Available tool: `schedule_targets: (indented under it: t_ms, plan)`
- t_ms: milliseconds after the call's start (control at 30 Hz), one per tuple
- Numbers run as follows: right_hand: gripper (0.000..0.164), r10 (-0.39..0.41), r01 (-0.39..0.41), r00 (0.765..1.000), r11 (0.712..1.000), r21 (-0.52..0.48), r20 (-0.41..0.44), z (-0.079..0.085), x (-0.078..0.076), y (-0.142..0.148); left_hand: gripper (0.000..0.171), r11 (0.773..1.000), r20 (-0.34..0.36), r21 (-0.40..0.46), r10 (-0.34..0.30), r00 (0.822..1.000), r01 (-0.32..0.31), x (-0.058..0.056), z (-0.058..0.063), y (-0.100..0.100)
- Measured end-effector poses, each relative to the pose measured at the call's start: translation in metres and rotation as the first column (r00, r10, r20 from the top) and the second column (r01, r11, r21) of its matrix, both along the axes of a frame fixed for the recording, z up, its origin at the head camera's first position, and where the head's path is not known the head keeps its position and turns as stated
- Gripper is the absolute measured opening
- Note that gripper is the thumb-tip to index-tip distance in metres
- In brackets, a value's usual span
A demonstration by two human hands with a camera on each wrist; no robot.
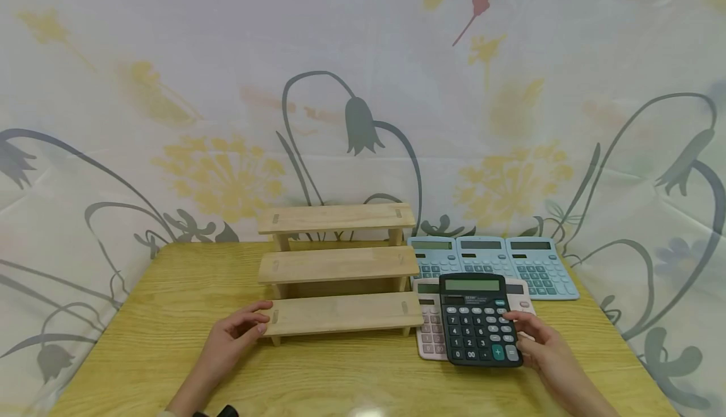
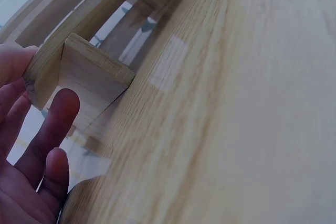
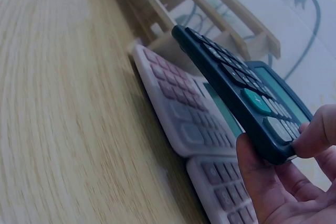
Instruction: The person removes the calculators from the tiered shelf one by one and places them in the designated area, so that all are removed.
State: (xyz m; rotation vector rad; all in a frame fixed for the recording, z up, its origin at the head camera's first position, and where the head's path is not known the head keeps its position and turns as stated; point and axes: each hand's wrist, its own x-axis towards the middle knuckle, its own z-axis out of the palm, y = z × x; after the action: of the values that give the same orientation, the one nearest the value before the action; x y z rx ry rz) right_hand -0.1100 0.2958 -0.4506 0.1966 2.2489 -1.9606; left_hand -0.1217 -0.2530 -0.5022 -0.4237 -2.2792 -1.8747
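Note:
My right hand pinches the right edge of a black calculator, thumb on its face and fingers beneath. The right wrist view shows this calculator tilted and raised above two pale pink calculators on the table. In the head view it hides much of the pink pair. At the left stands a three-tier wooden shelf. Relaxed fingers of my left hand touch the left end of its lowest board. Close up, the left wrist view shows the board end against a fingertip.
Three light blue calculators lie side by side behind the pink ones, right of the shelf. Everything stands on a wood-grain table. A flower-printed cloth hangs behind it. A small dark object shows at the bottom edge.

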Motion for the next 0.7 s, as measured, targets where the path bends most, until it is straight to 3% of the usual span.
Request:
schedule_targets:
  t_ms: [433, 700]
  plan:
    - [0.052, -0.079, 0.079, 0.997, 0.997, -0.015, 0.003, -0.002, -0.003, 0.049, 0.014, 1.0, -0.021, 0.011, -0.017, 1.0, 0.017, 0.0, -0.003, 0.001]
    - [0.056, -0.12, 0.117, 0.992, 0.991, -0.058, -0.04, -0.003, -0.002, 0.07, 0.014, 1.0, -0.018, -0.004, -0.014, 1.0, 0.014, 0.0, -0.003, 0.0]
